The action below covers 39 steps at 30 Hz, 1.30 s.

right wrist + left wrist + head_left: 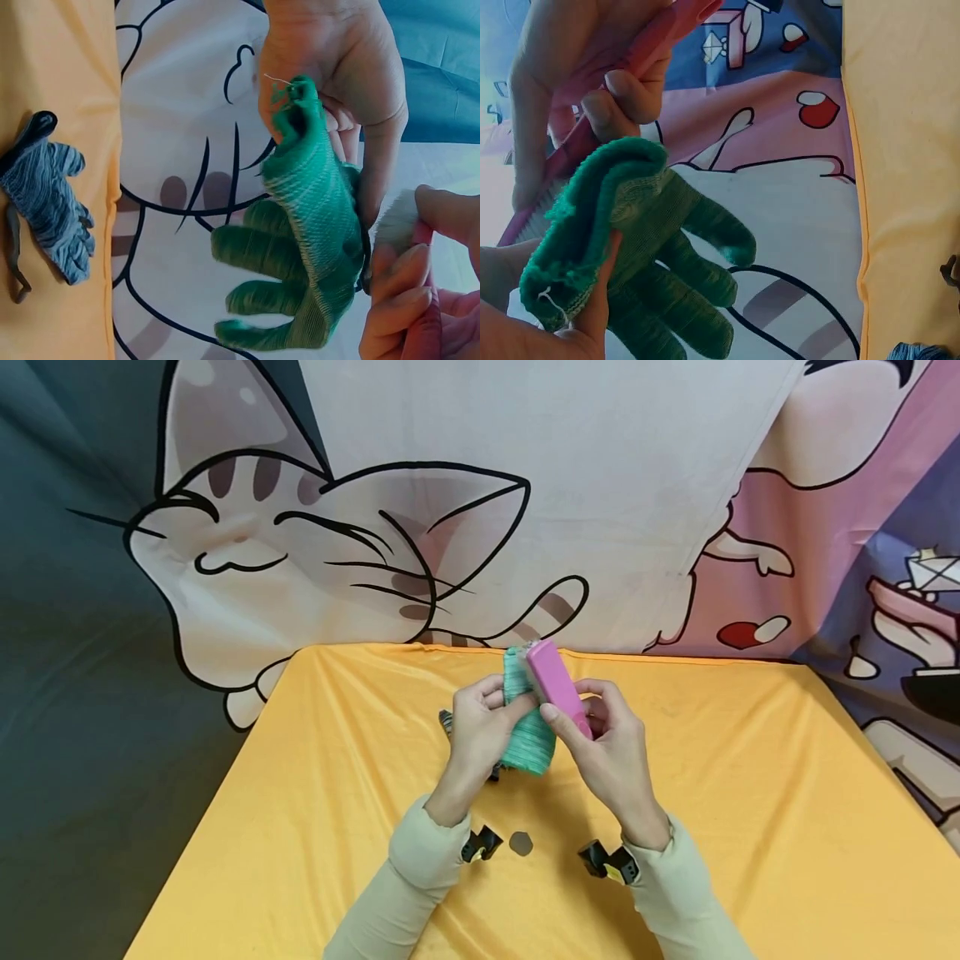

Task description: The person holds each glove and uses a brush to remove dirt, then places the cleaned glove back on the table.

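Note:
A green knitted glove (531, 745) hangs from my left hand (480, 735), which pinches it near the cuff. In the left wrist view the glove's cuff (592, 202) gapes, with frayed edges and a loose white thread, and its fingers spread out to the right. My right hand (615, 752) grips a pink brush (558, 687) by its body. The brush's white bristles (397, 221) face the glove, close beside it and near my left thumb. Both hands are raised over the table, near its far edge.
A grey-and-black knitted glove (52, 206) lies on the yellow-covered table (360, 827), mostly hidden behind my left hand in the head view. Beside it is a dark curved strip (16, 259). A grey-brown round spot (521, 843) shows nearer me. A cartoon-printed cloth (615, 510) hangs behind.

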### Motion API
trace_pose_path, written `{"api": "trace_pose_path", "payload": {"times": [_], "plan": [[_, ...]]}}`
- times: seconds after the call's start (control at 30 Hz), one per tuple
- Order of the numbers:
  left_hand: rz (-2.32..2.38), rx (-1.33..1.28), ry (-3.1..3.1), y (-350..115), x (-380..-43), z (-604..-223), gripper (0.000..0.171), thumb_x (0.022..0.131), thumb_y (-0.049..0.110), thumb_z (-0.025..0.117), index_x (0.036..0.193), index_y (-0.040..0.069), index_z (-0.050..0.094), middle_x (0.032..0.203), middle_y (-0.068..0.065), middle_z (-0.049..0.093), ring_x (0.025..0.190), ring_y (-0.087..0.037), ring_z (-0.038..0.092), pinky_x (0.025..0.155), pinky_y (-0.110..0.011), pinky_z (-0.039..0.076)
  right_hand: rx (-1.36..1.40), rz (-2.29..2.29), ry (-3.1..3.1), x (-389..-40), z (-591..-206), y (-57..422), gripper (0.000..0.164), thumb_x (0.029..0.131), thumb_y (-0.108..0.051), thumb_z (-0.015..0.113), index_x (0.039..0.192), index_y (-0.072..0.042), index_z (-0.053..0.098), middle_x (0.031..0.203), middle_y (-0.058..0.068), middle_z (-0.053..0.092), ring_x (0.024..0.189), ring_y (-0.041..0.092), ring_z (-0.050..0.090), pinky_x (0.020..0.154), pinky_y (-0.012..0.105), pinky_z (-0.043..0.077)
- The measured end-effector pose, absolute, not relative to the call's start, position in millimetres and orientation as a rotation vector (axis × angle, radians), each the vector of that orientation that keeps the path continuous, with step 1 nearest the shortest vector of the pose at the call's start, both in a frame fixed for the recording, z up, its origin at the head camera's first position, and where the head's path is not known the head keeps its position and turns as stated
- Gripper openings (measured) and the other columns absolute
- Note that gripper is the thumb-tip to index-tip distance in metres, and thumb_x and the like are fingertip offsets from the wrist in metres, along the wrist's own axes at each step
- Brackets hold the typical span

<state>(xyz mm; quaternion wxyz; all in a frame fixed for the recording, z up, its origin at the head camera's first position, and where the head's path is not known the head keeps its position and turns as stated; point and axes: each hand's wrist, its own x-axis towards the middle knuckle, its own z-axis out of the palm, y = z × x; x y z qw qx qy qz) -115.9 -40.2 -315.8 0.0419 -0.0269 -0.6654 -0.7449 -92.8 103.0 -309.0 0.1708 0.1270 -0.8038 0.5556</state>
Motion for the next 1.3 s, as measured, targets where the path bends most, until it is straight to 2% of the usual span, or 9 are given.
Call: {"api": "trace_pose_path", "payload": {"times": [0.17,0.43,0.7,0.97,1.17,1.3], "plan": [[-2.291,-0.070,-1.931,-42.3,-128.0,-333.0,0.020,0.080,0.011,0.070,0.099,0.003,0.067,0.085,-0.014,0.070,0.071,-0.025,0.068,0.063,-0.037,0.055,0.346,1.538,-2.350,-93.9,-309.2,102.7,0.034,0.082,-0.011,0.069,0.108,0.001,0.053,0.075,0.011,0.062,0.053,0.016,0.050,0.046,0.022,0.040],[-2.401,0.000,-1.643,-46.8,-130.1,-331.9,0.025,0.079,0.003,0.069,0.104,-0.001,0.064,0.092,-0.019,0.068,0.080,-0.028,0.067,0.071,-0.039,0.054,0.319,1.496,-2.400,-95.4,-311.0,102.9,0.033,0.081,-0.012,0.070,0.106,0.000,0.053,0.072,0.011,0.059,0.053,0.017,0.047,0.046,0.023,0.039],[-2.384,-0.027,-1.476,-50.5,-133.3,-331.6,0.026,0.079,0.002,0.069,0.104,-0.004,0.063,0.095,-0.022,0.066,0.086,-0.031,0.066,0.076,-0.041,0.053,0.343,1.488,-2.403,-111.2,-338.3,113.1,0.035,0.080,-0.031,0.071,0.105,-0.013,0.055,0.070,0.004,0.059,0.055,0.016,0.048,0.046,0.024,0.039],[-2.343,-0.051,-1.379,-54.6,-134.6,-330.8,0.027,0.079,0.001,0.069,0.104,-0.007,0.062,0.093,-0.023,0.066,0.085,-0.030,0.066,0.078,-0.042,0.052,0.335,1.465,-2.422,-113.6,-341.3,116.6,0.038,0.079,-0.040,0.069,0.104,-0.015,0.055,0.071,0.003,0.059,0.055,0.017,0.050,0.046,0.026,0.040],[-2.344,-0.044,-1.372,-57.3,-135.1,-330.2,0.024,0.080,0.002,0.068,0.102,-0.006,0.062,0.090,-0.019,0.067,0.083,-0.028,0.066,0.077,-0.041,0.053,0.285,1.489,-2.426,-114.2,-339.3,119.5,0.039,0.080,-0.038,0.069,0.106,-0.013,0.055,0.074,0.005,0.062,0.056,0.017,0.052,0.046,0.026,0.042],[-2.343,-0.049,-1.428,-57.5,-134.6,-330.3,0.022,0.081,0.002,0.067,0.101,-0.006,0.062,0.088,-0.019,0.067,0.079,-0.027,0.066,0.073,-0.039,0.054,0.255,1.577,-2.354,-108.3,-327.6,116.7,0.034,0.082,-0.026,0.070,0.107,-0.009,0.055,0.074,0.009,0.062,0.051,0.016,0.052,0.044,0.024,0.042]]}}
